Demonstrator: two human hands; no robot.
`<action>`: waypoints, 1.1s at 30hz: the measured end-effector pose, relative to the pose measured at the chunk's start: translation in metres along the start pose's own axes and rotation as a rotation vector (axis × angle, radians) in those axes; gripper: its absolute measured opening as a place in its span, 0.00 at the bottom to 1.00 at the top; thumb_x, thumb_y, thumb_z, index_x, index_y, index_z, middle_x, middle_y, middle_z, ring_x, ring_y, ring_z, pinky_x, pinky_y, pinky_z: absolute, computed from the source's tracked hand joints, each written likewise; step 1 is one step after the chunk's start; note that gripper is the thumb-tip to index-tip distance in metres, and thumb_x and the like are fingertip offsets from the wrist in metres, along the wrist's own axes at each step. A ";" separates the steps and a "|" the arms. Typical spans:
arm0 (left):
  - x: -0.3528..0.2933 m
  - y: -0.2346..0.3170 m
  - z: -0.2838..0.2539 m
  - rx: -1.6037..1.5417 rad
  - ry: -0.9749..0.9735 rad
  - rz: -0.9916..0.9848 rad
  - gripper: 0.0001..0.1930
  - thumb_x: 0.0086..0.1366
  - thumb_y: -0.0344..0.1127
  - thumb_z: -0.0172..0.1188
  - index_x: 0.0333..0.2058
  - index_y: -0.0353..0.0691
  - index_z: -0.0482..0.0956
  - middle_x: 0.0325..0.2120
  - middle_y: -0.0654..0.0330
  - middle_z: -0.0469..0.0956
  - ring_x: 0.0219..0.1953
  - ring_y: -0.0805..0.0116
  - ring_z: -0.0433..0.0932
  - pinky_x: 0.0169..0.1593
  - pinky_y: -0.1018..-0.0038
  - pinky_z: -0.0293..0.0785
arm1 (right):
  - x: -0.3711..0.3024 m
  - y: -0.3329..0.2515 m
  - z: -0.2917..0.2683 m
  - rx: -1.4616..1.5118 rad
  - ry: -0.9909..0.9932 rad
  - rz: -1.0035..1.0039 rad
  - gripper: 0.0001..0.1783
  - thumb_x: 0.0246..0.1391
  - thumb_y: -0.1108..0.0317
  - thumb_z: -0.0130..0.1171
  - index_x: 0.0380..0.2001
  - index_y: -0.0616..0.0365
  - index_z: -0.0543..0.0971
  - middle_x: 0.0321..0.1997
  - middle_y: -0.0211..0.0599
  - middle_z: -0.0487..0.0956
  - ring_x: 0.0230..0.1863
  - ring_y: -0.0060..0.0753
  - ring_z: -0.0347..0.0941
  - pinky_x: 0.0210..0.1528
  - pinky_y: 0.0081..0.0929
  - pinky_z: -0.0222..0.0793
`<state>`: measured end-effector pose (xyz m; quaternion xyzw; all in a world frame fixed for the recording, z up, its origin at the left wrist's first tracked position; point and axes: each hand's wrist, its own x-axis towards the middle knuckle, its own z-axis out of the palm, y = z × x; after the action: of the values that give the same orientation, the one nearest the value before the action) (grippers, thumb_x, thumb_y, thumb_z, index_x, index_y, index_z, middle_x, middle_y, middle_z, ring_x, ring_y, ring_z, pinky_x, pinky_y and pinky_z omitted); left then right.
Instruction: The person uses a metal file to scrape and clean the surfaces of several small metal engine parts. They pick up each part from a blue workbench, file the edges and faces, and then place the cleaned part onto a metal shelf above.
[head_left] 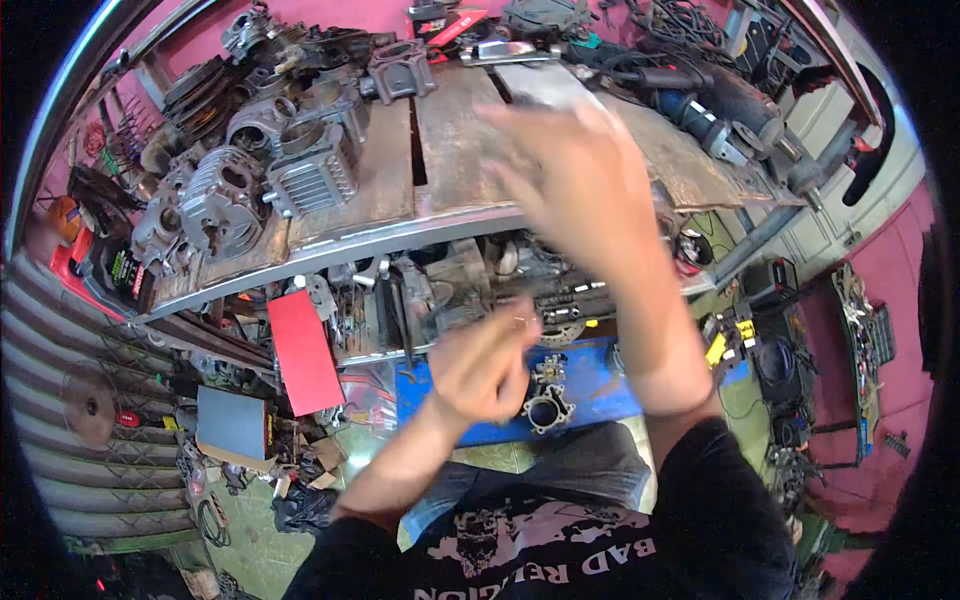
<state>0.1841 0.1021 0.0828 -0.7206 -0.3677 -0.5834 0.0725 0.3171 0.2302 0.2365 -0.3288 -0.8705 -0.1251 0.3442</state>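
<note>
Your left hand [487, 365] is closed, the fingers curled together and pinching something very small and thin between thumb and fingertips; the picture is too blurred to say what it is. Just below and to the right of this hand sits a small grey metal carburettor body with a round black opening [548, 400]. It rests on a blue sheet [600, 385] close in front of your knees, near your left hand, but I cannot tell if the hand touches it.

Your right hand [580, 185] is raised higher, with the fingers spread wide apart and holding nothing. It is smeared by motion and hangs over the worn grey metal workbench top [450, 150].

On the left part of the bench stand several finned grey engine cylinders and cylinder heads [260, 170], crowded together. At the far right end lie dark power tools with black cables [720, 110]. Under the bench there is a red flat card [303, 350] and many loose metal parts.

The risk, in my judgement, is the tiny piece in your left pinch: if the fingers relax, it can fall among the clutter on the floor and be hard to find. Also, the open right hand, if it swings, could knock the carburettor body off the sheet.
</note>
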 end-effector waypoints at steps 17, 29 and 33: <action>-0.326 0.026 0.019 -0.112 -1.149 -0.863 0.27 0.67 0.43 0.63 0.61 0.40 0.74 0.60 0.47 0.77 0.59 0.44 0.78 0.60 0.55 0.77 | -0.506 -0.048 0.164 0.052 -0.960 0.832 0.33 0.51 0.64 0.67 0.63 0.33 0.75 0.65 0.50 0.74 0.64 0.57 0.69 0.62 0.52 0.68; -0.386 0.032 0.186 0.259 -1.486 -0.806 0.39 0.61 0.47 0.71 0.67 0.39 0.66 0.67 0.54 0.67 0.46 0.49 0.84 0.45 0.58 0.85 | -0.562 -0.010 0.237 -0.064 -1.065 0.487 0.19 0.61 0.59 0.57 0.53 0.28 0.85 0.66 0.39 0.74 0.70 0.46 0.63 0.66 0.58 0.59; -0.413 0.027 0.192 0.378 -1.420 -0.634 0.23 0.60 0.42 0.70 0.52 0.43 0.77 0.57 0.58 0.73 0.43 0.53 0.85 0.35 0.58 0.86 | -0.569 -0.008 0.231 -0.040 -1.043 0.414 0.18 0.61 0.61 0.57 0.52 0.32 0.86 0.60 0.35 0.78 0.65 0.42 0.67 0.66 0.57 0.59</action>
<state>0.3320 0.0015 -0.3370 -0.7567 -0.6058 0.0938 -0.2273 0.5038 0.0502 -0.3197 -0.5176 -0.8401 0.1078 -0.1210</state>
